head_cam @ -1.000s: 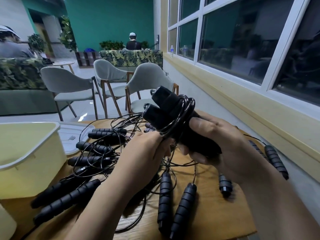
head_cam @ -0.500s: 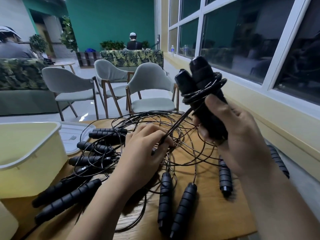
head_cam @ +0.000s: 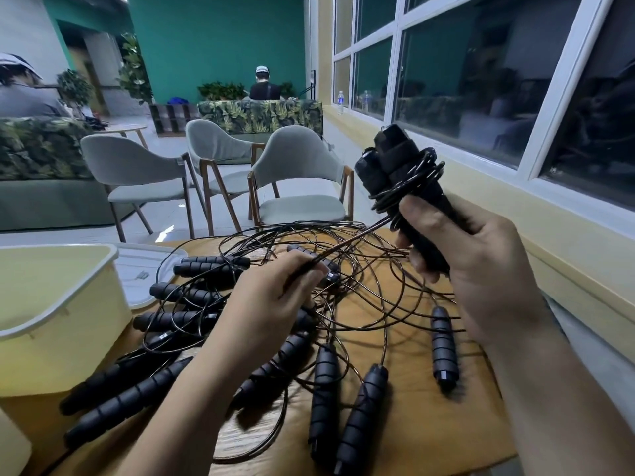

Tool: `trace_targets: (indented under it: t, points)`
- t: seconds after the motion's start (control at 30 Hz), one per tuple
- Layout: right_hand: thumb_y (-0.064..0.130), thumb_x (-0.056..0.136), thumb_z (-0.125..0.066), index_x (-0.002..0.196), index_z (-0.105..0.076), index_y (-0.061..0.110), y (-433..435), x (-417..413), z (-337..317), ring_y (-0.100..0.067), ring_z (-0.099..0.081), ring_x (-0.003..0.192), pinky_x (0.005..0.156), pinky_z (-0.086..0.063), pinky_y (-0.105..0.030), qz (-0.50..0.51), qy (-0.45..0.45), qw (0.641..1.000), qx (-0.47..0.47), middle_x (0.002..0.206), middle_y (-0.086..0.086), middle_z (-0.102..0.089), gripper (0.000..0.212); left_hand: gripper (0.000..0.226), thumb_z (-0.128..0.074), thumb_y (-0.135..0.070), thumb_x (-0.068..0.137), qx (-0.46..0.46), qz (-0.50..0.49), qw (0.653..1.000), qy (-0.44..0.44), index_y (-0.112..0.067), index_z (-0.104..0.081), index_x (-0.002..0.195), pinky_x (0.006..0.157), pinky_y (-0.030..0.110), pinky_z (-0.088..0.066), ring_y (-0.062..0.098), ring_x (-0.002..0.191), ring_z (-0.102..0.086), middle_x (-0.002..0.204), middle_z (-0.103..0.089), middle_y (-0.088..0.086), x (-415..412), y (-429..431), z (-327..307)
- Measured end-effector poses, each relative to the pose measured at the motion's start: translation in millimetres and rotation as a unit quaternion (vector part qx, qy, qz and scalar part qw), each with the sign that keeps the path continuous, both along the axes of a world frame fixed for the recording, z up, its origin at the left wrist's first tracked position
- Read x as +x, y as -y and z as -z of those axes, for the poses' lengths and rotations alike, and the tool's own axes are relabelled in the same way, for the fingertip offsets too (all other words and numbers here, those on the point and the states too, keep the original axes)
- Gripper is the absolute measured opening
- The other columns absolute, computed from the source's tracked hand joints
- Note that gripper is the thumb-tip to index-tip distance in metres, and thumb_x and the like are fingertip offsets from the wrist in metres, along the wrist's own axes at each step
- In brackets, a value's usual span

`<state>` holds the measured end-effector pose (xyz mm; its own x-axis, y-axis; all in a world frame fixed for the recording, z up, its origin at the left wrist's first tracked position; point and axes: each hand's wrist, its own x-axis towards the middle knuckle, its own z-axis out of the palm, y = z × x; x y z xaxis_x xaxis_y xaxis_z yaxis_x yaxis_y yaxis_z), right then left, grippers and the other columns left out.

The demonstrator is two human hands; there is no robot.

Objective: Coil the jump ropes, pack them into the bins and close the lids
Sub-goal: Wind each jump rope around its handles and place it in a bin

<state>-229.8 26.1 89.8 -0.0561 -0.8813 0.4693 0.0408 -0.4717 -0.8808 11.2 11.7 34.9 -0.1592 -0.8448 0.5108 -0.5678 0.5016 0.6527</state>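
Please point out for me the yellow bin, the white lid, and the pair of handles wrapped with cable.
yellow bin (head_cam: 68,355): head view, on its outer side wall.
white lid (head_cam: 144,266): head view, on its flat top surface.
wrapped handles (head_cam: 395,152): head view, on the upper end of the pair.

No legible text; a mark on the lid (head_cam: 137,290) seems blurred.

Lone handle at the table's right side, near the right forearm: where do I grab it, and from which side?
I'd take the lone handle round its ribbed middle, from above, fingers across its length. It lies flat on the table, apart from the other handles, with open wood along both long sides; its far end runs into the tangle.
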Motion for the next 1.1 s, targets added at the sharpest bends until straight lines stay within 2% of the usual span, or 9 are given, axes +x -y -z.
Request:
trace_targets:
  t: [0.1, 0.2, 0.27, 0.37, 0.5, 0.7, 0.83, 0.97, 1.1]
  points:
    - [0.049, 0.09, -0.077, 0.106, -0.082, 0.025, 2.0, 0.9, 1.7, -0.024, -0.053, 0.062, 0.054, -0.041, -0.032, 0.034, -0.036, 0.999, -0.005, 0.084, -0.019, -0.071, 0.029, 0.013, -0.062, -0.026, 0.106, 0.028, 0.006, 0.998, -0.048, -0.032, -0.074, 0.109, 0.052, 0.014, -0.04, 0.0, 0.052, -0.056, 0.064, -0.066, -0.013, -0.8, -4.0, -3.6]
    - [0.055, 0.092, -0.076, 0.113, -0.08, 0.034, 0.9, 1.4, 3.4, -0.027, -0.055, 0.062, 0.057, -0.044, -0.038, 0.076, -0.083, 0.993, -0.017, 0.082, -0.016, -0.071, 0.03, 0.013, -0.065, -0.03, 0.104, 0.016, 0.002, 0.999, -0.032, -0.036, -0.076, 0.11, 0.062, 0.013, -0.045, -0.005, 0.072, -0.065, 0.084, -0.072, -0.028, 0.4, -9.3, -9.6]
    - [0.063, 0.091, -0.073, 0.114, -0.078, 0.043, -0.7, 2.0, 3.9, -0.03, -0.06, 0.064, 0.059, -0.05, -0.046, 0.125, -0.135, 0.982, -0.028, 0.08, -0.011, -0.07, 0.031, 0.013, -0.065, -0.032, 0.104, 0.038, 0.026, 0.999, -0.015, -0.036, -0.076, 0.111, 0.055, 0.016, -0.04, -0.003, 0.061, -0.058, 0.074, -0.068, -0.025, 1.5, -13.6, -13.4]
    - [0.069, 0.088, -0.072, 0.12, -0.075, 0.046, -0.3, 3.5, 4.4, -0.011, -0.062, 0.071, 0.062, -0.051, -0.034, 0.19, -0.224, 0.956, -0.021, 0.078, 0.009, -0.07, 0.039, 0.012, -0.068, -0.03, 0.102, 0.056, 0.065, 0.996, 0.036, -0.034, -0.076, 0.11, 0.052, 0.025, -0.044, 0.003, 0.057, -0.055, 0.07, -0.067, -0.019, 1.0, -21.1, -19.3]
    - [0.082, 0.084, -0.062, 0.124, -0.071, 0.049, 3.5, 9.4, 7.0, 0.002, -0.058, 0.077, 0.062, -0.043, -0.023, 0.193, -0.317, 0.927, 0.05, 0.076, 0.018, -0.066, 0.053, 0.013, -0.07, -0.036, 0.1, 0.049, 0.086, 0.992, 0.082, -0.035, -0.077, 0.112, 0.07, 0.043, -0.058, 0.012, 0.078, -0.071, 0.089, -0.076, -0.012, 1.6, -28.6, -28.2]
    - [0.096, 0.09, -0.028, 0.13, -0.069, 0.048, 12.7, 9.1, 22.4, -0.007, -0.069, 0.092, 0.077, -0.053, -0.033, 0.125, -0.423, 0.895, 0.06, 0.093, 0.014, -0.077, 0.074, 0.013, -0.07, -0.037, 0.098, -0.046, 0.061, 0.995, 0.069, -0.027, -0.077, 0.1, 0.065, 0.021, -0.049, 0.007, 0.079, -0.066, 0.083, -0.069, -0.018, 5.5, -28.3, -33.1]
    - [0.087, 0.098, -0.022, 0.113, -0.07, 0.049, 8.8, 14.6, 23.3, -0.004, -0.067, 0.089, 0.082, -0.056, -0.038, 0.059, -0.478, 0.874, 0.073, 0.093, 0.012, -0.077, 0.063, 0.015, -0.074, -0.035, 0.097, -0.108, 0.035, 0.993, 0.044, -0.02, -0.078, 0.096, 0.072, 0.021, -0.05, 0.01, 0.085, -0.067, 0.086, -0.07, -0.014, 11.7, -17.8, -30.6]
    - [0.077, 0.104, -0.025, 0.089, -0.069, 0.017, 2.8, 19.0, 19.7, -0.012, -0.065, 0.075, 0.078, -0.054, -0.041, -0.003, -0.504, 0.858, 0.094, 0.081, 0.001, -0.073, 0.076, 0.02, -0.075, -0.041, 0.093, -0.102, 0.033, 0.994, 0.01, -0.022, -0.08, 0.094, 0.073, 0.019, -0.051, 0.01, 0.086, -0.069, 0.087, -0.071, -0.015, 19.1, -12.4, -27.5]
    - [0.07, 0.106, -0.031, 0.066, -0.063, 0.02, -5.7, 19.8, 9.9, -0.006, -0.057, 0.056, 0.058, -0.041, -0.026, -0.04, -0.53, 0.839, 0.115, 0.059, 0.01, -0.063, 0.071, 0.018, -0.078, -0.039, 0.085, -0.052, 0.066, 0.996, -0.041, -0.023, -0.083, 0.093, 0.078, 0.023, -0.056, 0.016, 0.092, -0.073, 0.091, -0.077, -0.009, 21.6, -13.4, -27.9]
